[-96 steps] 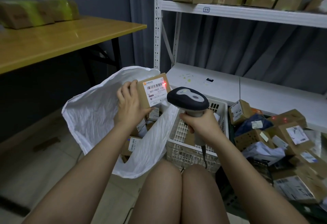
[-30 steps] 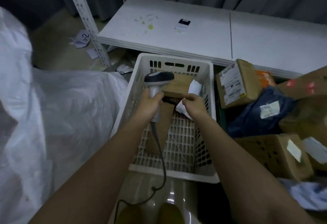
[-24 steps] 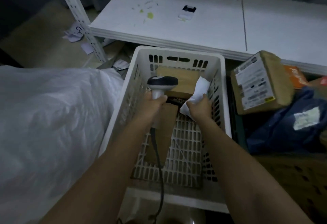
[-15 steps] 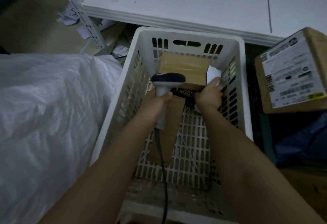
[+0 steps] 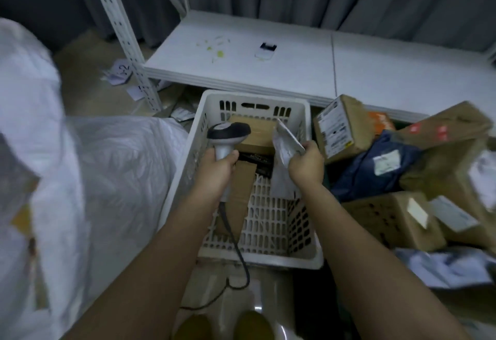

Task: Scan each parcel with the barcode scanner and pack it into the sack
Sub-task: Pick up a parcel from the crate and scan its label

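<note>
The left hand (image 5: 218, 164) grips the barcode scanner (image 5: 228, 135) by its handle, head pointing forward over the white basket (image 5: 257, 256). Just beside it, the right hand (image 5: 306, 162) pinches a flat white parcel (image 5: 285, 142) at its near edge, lifted above the basket's right side, long axis running away. The sack (image 5: 94, 178) lies left of both hands, nearer the left.

The right hand (image 5: 306, 164) has lifted the white mailer parcel (image 5: 285, 145) up out of the white basket (image 5: 257, 258), where it lay half a second ago.
</note>
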A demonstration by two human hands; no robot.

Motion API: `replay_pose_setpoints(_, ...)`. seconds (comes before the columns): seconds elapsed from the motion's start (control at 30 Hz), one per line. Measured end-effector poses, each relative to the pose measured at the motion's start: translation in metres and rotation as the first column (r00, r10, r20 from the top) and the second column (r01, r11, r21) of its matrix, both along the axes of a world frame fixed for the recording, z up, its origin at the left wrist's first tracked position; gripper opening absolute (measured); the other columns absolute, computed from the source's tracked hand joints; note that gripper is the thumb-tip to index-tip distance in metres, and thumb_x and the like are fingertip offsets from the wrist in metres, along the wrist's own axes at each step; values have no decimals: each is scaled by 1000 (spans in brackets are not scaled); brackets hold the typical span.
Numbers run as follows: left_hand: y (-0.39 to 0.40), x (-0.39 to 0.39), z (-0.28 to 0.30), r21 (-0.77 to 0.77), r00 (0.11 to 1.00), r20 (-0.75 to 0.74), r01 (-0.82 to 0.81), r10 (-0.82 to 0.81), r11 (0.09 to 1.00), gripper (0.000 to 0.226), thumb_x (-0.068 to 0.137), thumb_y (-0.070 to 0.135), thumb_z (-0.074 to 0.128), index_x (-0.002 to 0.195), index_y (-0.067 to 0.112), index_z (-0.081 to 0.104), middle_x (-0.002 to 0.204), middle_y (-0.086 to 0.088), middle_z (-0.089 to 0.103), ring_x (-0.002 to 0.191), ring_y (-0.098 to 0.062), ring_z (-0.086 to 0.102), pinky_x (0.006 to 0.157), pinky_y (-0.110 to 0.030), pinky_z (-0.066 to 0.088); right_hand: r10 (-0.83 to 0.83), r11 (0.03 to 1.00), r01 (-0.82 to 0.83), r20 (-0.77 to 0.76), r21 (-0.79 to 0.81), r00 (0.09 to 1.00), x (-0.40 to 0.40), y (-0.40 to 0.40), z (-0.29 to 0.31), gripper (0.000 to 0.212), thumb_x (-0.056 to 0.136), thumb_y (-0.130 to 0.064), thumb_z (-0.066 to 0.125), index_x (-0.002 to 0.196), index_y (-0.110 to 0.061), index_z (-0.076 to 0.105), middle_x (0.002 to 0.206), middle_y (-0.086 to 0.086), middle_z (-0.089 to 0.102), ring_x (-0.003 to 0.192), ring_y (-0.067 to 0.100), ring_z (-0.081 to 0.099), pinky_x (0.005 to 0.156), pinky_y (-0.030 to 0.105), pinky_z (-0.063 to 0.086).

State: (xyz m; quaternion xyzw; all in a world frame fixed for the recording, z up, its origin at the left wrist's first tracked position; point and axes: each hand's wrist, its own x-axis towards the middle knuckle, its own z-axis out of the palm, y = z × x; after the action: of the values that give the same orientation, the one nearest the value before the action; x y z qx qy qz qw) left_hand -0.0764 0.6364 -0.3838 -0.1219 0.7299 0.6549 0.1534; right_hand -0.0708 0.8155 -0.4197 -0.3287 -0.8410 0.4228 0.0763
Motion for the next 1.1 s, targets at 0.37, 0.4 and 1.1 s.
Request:
replay_pose_setpoints(0.37,-56,167,155,34,978,-207,34,-26,999,24,97,22,56,120,15,56,113,-4,64,105,-23,60,89,-36,47,462,647,-400,83,649,883,183,-15,186,27,92,-14,57,108,-25,76,103,7,74,85,28,67,61,31,44)
replay_pose_setpoints(0.4,-61,178,166,32,973,-229,36,-28,999,28,97,22,56,123,14,55,114,-3,63,106,-22,59,90,-34,46,480,639,-375,33,671,877,195,-19,204,27,91,-14,58,108,-25,76,102,7,75,85,27,67,61,31,45)
replay_pose_setpoints(1.1,-135,262,252,121,870,-490,3,57,993,28,97,25,56,124,17,53,108,0,64,103,-19,61,95,-37,48,390,921,-301,-569,247,725,277,-76,312,17,91,-16,66,102,-28,72,99,4,70,88,12,60,74,20,49)
